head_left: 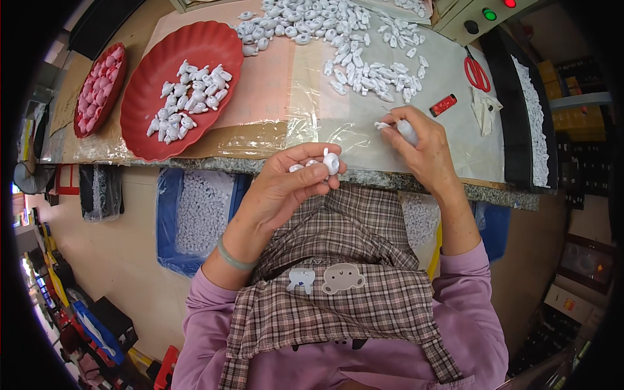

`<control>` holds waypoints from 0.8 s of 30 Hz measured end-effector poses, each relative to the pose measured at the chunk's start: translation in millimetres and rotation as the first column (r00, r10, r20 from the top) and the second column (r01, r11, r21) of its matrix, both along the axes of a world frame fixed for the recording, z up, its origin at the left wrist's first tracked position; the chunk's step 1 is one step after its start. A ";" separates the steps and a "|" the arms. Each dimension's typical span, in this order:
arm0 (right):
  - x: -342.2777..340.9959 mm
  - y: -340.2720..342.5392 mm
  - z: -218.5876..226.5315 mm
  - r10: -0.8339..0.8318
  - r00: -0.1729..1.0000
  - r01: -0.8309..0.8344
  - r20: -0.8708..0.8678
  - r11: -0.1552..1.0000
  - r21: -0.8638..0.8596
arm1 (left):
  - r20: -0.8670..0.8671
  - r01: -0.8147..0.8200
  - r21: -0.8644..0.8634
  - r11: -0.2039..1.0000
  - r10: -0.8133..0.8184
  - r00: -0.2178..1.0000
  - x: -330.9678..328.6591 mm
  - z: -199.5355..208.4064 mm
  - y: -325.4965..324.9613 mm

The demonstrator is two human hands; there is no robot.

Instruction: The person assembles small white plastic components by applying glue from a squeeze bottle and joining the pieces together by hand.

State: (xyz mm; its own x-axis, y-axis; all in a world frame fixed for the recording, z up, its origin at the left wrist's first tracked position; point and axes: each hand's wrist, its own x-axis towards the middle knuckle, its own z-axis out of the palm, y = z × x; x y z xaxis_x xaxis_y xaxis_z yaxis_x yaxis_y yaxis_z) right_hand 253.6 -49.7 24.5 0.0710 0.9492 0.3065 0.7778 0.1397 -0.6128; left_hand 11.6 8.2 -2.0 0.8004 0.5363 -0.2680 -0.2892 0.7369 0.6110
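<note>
My left hand [276, 179] is closed around several small white plastic pieces, just over the table's front edge. A round white head piece [331, 162] with a raised ear is pinched at its thumb and fingertips. To the right, my right hand [422, 146] is curled around a whitish, rounded, bottle-like thing [407, 132]. At its thumb and index fingertips shows a small white piece [381, 125], its shape hard to make out. Beyond the hands lie loose white body pieces [370, 75] and a heap of round white head pieces [292, 23].
A red fluted plate [224, 49] holds white animal figures; left of it, a red bowl [118, 55] holds pink pieces. Red-handled scissors [476, 73], a small red item [443, 105] and crumpled tissue [486, 110] lie right, beside a black tray [518, 130]. Blue crates [169, 221] stand below.
</note>
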 end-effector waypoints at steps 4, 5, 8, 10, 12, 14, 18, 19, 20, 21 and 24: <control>-30.3 -20.9 12.5 -0.017 0.885 -0.083 -0.466 0.978 -0.193 | -0.044 -0.012 0.063 0.998 0.015 0.999 2.2 -2.2 -3.3; -35.7 -24.5 11.9 0.008 0.851 -0.121 -0.525 0.976 -0.181 | -0.056 -0.017 0.098 0.995 0.022 0.998 3.1 -1.8 -4.1; -44.2 -28.4 9.7 0.032 0.827 -0.139 -0.561 0.979 -0.149 | -0.084 -0.020 0.173 0.985 0.035 0.996 5.1 -0.7 -6.0; -45.8 -29.3 8.4 0.033 0.841 -0.123 -0.539 0.984 -0.131 | -0.097 -0.023 0.212 0.977 0.044 0.994 5.9 -0.7 -6.5; -46.3 -29.6 7.0 0.063 0.853 -0.134 -0.518 0.986 -0.101 | -0.100 -0.014 0.228 0.974 0.038 0.994 6.4 -1.2 -7.1; -47.2 -29.9 6.5 0.070 0.855 -0.137 -0.515 0.986 -0.094 | -0.109 -0.013 0.243 0.970 0.041 0.993 6.7 -0.9 -7.9; -50.3 -30.0 3.2 0.079 0.874 -0.126 -0.480 0.990 -0.066 | -0.143 -0.035 0.265 0.964 0.075 0.987 9.3 -1.1 -10.7; -51.5 -30.4 2.8 0.079 0.873 -0.126 -0.482 0.990 -0.067 | -0.145 -0.035 0.264 0.964 0.076 0.987 9.3 -1.7 -11.3; -52.9 -31.2 2.6 0.050 0.858 -0.110 -0.511 0.990 -0.089 | -0.146 -0.044 0.289 0.956 0.089 0.985 9.1 -2.5 -11.8; -54.1 -32.2 2.8 0.020 0.842 -0.094 -0.539 0.989 -0.111 | -0.145 -0.051 0.315 0.948 0.102 0.984 9.0 -2.6 -12.2; -57.8 -36.8 -11.8 0.058 0.774 -0.095 -0.630 0.995 -0.025 | -0.146 -0.049 0.341 0.939 0.105 0.984 8.5 -0.2 -13.1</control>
